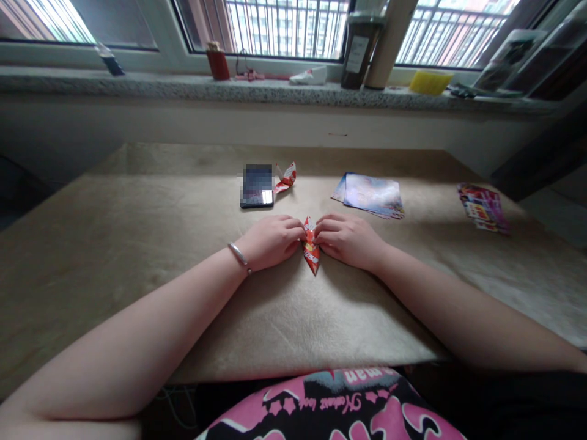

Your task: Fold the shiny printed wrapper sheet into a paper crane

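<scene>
A folded piece of red printed paper (311, 252), narrow and pointed at both ends, is held between my two hands just above or on the table. My left hand (274, 240) pinches its left edge with the fingers closed. On its right edge, the fingers of my right hand (351, 240) are closed too. A second red and white folded paper piece (287, 177), shaped with upright points like a bird, stands farther back beside a dark phone-like device (257, 186) with a blurred screen. My fingertips partly hide the held paper's middle.
A stack of bluish printed sheets (373, 194) lies to the right of centre, with colourful cards (483, 208) farther right. On the stone windowsill (174, 89) stand a red bottle (217, 61), a dark jar (360, 52) and a yellow block (430, 82).
</scene>
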The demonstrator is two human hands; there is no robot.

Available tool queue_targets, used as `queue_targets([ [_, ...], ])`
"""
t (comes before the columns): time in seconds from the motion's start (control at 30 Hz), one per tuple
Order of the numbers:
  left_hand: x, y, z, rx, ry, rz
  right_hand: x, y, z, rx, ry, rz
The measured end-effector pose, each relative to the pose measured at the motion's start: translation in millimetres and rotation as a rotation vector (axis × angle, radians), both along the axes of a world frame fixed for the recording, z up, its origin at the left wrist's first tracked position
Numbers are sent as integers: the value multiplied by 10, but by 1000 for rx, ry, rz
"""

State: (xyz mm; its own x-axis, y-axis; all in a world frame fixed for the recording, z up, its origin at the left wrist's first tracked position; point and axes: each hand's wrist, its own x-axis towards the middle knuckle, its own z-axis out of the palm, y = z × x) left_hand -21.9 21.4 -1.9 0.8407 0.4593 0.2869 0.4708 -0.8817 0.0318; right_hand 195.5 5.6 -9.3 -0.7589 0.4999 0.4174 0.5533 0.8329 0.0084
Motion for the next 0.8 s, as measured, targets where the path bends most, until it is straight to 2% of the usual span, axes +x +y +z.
queue_targets([
  [0.17,5,-9,10,-13,2,4,-8,34,-39,-158,147,-50],
  [0.27,3,-10,9,-7,3,1,-8,39,-48,-194,169,-62],
  [0.37,0,-6,3,-4,7,6,0,22,-25,-120,88,-38],
  [0.63,4,-1,-12,3,9,10,12,-71,113,228,-235,101],
  [0.73,4,-4,-9,14,15,8,-10,-80,116,239,-248,123],
  [0.8,3,-6,-3,14,14,12,-18,-58,91,189,-187,111],
])
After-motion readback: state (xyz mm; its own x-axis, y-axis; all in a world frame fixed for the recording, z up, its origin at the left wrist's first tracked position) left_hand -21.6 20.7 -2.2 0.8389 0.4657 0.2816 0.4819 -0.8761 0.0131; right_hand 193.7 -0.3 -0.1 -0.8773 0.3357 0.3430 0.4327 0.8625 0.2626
